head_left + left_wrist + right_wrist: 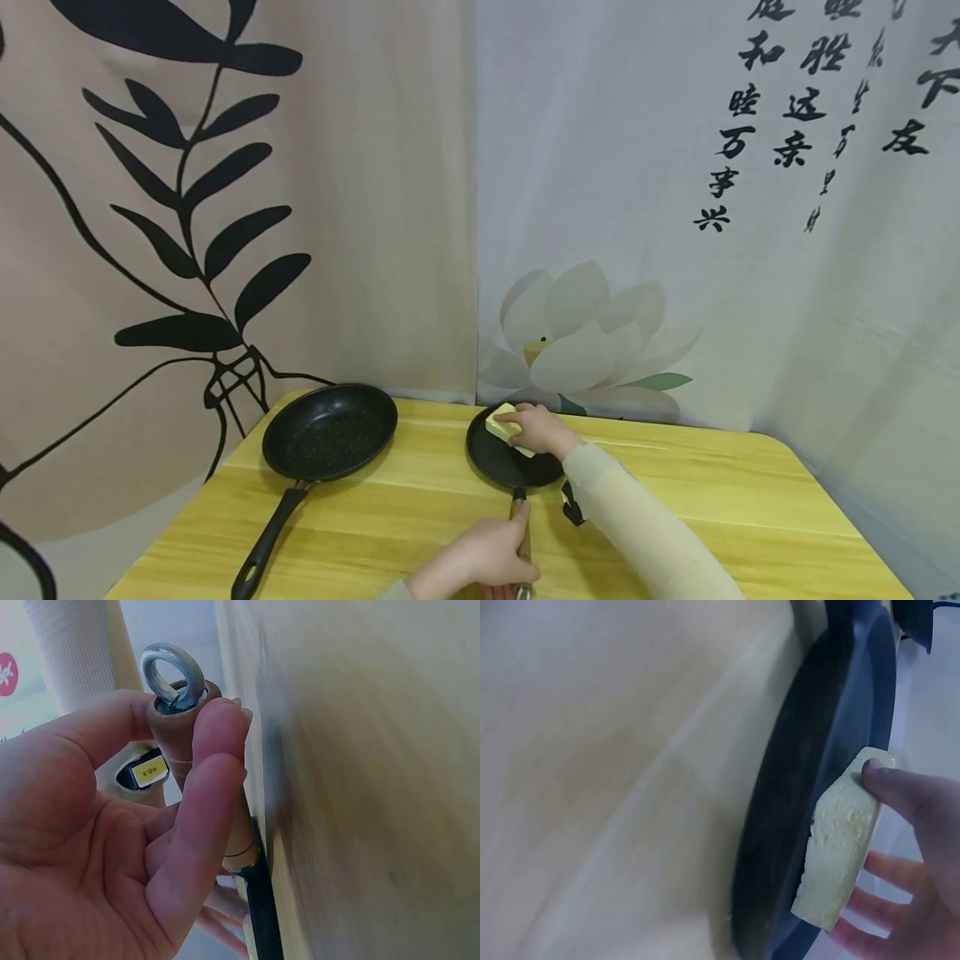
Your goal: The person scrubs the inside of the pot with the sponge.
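Observation:
In the head view a small black frying pan (517, 471) lies near the back edge of the table. My left hand (483, 554) grips its wooden handle (172, 735) close to the metal ring at the end, thumb on one side and fingers on the other. A pale yellow sponge (840, 832) is in this pan, against its rim in the right wrist view. My right hand (543, 432) holds the sponge, the thumb on one side and the fingers along the other. Part of the sponge is hidden by the hand in the head view.
A larger black frying pan (330, 437) sits at the left of the yellow wooden table (697, 479), handle toward the front. A small dark object (572, 506) shows beside my right sleeve, at the wrist. Printed curtains (405, 208) hang right behind the table.

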Tool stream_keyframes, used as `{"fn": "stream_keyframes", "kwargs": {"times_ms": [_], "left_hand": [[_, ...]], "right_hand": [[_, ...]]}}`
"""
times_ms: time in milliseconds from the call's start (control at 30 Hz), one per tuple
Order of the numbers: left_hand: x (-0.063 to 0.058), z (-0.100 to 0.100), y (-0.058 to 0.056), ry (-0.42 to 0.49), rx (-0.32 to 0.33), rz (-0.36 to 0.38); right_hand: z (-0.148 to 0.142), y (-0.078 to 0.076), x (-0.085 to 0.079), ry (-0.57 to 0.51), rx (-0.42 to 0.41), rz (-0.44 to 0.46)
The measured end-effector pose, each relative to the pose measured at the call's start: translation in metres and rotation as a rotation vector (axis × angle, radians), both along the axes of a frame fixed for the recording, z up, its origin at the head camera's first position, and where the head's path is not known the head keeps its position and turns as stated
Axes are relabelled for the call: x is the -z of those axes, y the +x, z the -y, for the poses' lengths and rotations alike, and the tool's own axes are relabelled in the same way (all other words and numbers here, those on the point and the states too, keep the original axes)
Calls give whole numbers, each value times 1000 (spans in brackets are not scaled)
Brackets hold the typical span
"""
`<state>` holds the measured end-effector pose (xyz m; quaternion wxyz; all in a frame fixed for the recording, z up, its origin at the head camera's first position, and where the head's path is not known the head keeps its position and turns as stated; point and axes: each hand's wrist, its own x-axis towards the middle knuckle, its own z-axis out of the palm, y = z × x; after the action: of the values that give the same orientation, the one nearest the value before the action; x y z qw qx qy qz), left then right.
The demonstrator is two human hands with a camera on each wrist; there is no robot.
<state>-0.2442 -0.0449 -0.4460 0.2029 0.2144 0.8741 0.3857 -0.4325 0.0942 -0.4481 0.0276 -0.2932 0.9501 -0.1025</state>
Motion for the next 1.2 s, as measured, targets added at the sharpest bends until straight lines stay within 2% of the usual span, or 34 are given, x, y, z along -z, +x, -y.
{"fn": "stream_keyframes", "kwargs": {"times_ms": [100, 267, 433, 733, 900, 1200], "left_hand": [[-3, -1, 3, -3, -7, -14], [0, -1, 2, -2, -13, -10], [-1, 0, 2, 8, -24, 9], [-2, 0, 2, -18, -16, -14], [-2, -1, 3, -21, -17, -16], [0, -1, 2, 2, -13, 23]], "right_hand": [[-5, -1, -1, 7, 32, 10], [-10, -1, -3, 25, 60, 9], [-15, 1, -4, 27, 81, 2], [-23, 4, -3, 6, 99, 17], [-26, 8, -1, -5, 93, 25], [-29, 18, -5, 0, 46, 23]]}}
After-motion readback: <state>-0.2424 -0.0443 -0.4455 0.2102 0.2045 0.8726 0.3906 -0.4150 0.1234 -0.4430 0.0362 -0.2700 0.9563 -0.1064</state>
